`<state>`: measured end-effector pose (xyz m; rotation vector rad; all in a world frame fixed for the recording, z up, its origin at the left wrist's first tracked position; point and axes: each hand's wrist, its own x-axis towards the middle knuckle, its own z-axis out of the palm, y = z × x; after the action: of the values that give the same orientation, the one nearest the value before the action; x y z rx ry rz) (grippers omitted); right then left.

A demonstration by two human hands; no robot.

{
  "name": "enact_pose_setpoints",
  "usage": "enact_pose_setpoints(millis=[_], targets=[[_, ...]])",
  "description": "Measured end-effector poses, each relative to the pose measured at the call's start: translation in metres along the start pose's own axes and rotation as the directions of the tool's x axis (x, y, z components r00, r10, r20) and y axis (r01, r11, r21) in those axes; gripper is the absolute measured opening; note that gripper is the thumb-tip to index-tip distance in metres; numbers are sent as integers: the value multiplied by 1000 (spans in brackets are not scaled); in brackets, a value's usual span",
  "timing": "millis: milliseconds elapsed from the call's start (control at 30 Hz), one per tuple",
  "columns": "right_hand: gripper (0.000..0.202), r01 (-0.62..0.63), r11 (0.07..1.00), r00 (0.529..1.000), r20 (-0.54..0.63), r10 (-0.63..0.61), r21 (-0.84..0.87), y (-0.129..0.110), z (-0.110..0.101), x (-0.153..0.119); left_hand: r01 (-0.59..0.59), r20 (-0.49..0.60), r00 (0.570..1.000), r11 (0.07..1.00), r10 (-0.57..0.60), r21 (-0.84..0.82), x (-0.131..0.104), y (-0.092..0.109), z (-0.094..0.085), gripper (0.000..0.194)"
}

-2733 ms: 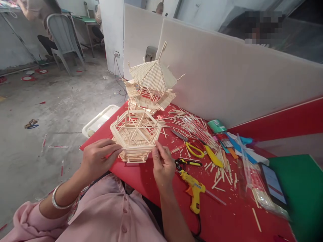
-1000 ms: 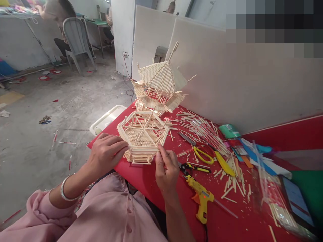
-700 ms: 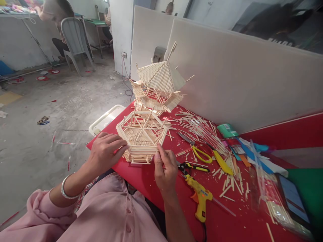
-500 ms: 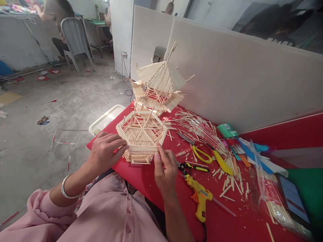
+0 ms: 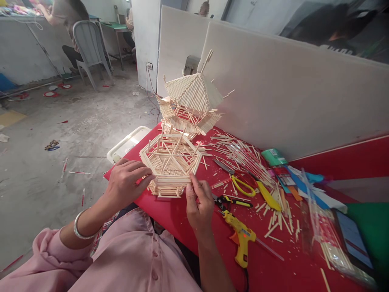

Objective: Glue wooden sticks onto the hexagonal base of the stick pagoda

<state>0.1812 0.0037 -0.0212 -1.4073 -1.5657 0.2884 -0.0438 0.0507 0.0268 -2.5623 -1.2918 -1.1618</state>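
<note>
Pale wooden hexagonal stick frame [image 5: 172, 155] above near left edge of red table [image 5: 267, 269]; contact with tabletop cannot be told. Left hand [image 5: 127, 180]: thumb and forefinger pinching left end of frame's near side. Right hand [image 5: 200, 202]: pinching right end likewise. Far side: pale wooden pagoda model [image 5: 190, 95], pointed roof. Right: yellow glue gun [image 5: 240, 235], loose wooden sticks [image 5: 247, 157].

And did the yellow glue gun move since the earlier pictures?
No, the glue gun lies at the same spot on the red table; only the view shifted.
</note>
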Motion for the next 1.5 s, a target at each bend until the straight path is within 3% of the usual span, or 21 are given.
enact_pose_setpoints(millis=[1267, 1367, 1500], targets=[[41, 25, 1000, 1000, 1, -25, 10, -2, 2, -1, 42, -33, 999, 999, -42, 6, 0, 2, 1, 23], [45, 33, 999, 999, -7, -33, -19, -6, -8, -3, 9, -80, 997, 1000, -9, -1, -1, 5, -4, 20], [42, 23, 985, 999, -25, -28, -172, 3, -51, -22, -14, -179, 984, 998, 3, -60, -6, 18, -12, 13]])
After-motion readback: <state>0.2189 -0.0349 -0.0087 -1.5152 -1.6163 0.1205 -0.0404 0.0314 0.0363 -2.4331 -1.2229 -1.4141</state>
